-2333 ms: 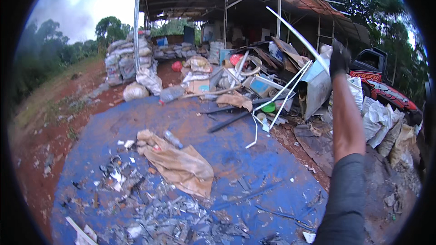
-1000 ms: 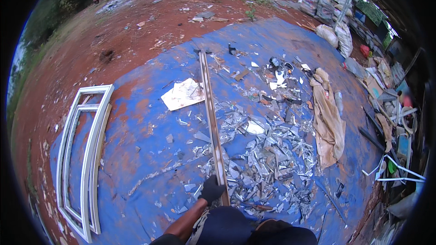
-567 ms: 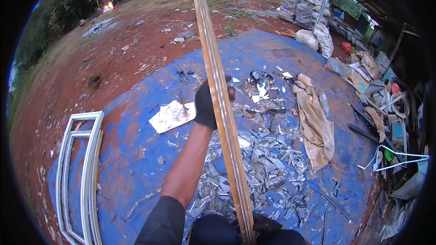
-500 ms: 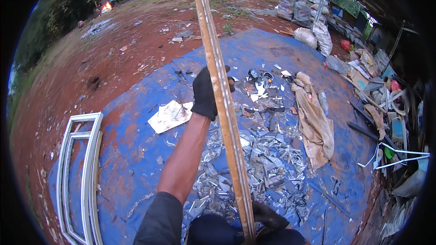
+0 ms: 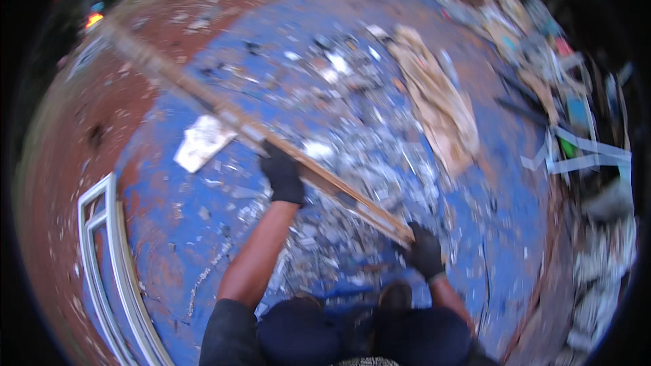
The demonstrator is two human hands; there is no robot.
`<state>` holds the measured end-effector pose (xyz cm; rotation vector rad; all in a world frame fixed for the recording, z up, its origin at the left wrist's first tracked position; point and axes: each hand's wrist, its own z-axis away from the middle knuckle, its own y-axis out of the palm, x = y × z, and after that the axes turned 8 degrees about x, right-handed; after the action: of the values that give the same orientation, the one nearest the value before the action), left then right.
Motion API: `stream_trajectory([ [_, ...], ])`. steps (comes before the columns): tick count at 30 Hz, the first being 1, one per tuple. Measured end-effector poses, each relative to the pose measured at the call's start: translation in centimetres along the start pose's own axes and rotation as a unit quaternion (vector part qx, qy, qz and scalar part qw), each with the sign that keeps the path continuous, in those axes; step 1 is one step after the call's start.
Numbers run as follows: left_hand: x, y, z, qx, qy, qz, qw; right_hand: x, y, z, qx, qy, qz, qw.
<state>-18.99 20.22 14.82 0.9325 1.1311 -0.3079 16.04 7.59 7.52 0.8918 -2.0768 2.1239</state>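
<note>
I hold a long, narrow metal frame bar (image 5: 224, 112) with both gloved hands. It runs from the upper left down to the lower right, tilted across the blue tarp (image 5: 176, 224). My left hand (image 5: 282, 175) in a black glove grips the bar near its middle. My right hand (image 5: 424, 251), also in a black glove, holds its near end. The picture is blurred by motion. Below the bar the tarp is littered with broken glass and scrap (image 5: 352, 156).
A white curved window frame (image 5: 108, 264) lies at the tarp's left edge. A white sheet (image 5: 202, 142) lies near the bar. A tan sack (image 5: 437, 102) lies on the right of the tarp. Scrap metal and frames (image 5: 576, 149) pile up at the right. Red dirt (image 5: 54, 163) surrounds the tarp.
The bar swung from nearly upright to slanting down toward the upper left. My right hand now shows at its near end. The view tilted and blurred.
</note>
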Motion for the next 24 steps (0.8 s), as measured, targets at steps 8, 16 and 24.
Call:
stream_trajectory([
  [8,13.7,-17.3,5.4,-0.076,-0.217,0.049,0.972,-4.4,2.7,6.5,-0.097,0.178,0.181,0.962],
  [16,11.3,-21.7,11.4,0.046,-0.354,0.012,0.934,-8.7,3.8,7.6,-0.053,0.188,0.185,0.963],
  [24,3.5,-17.0,10.5,0.25,0.253,-0.583,0.73,-3.3,0.2,4.4,0.059,0.145,0.153,0.976],
])
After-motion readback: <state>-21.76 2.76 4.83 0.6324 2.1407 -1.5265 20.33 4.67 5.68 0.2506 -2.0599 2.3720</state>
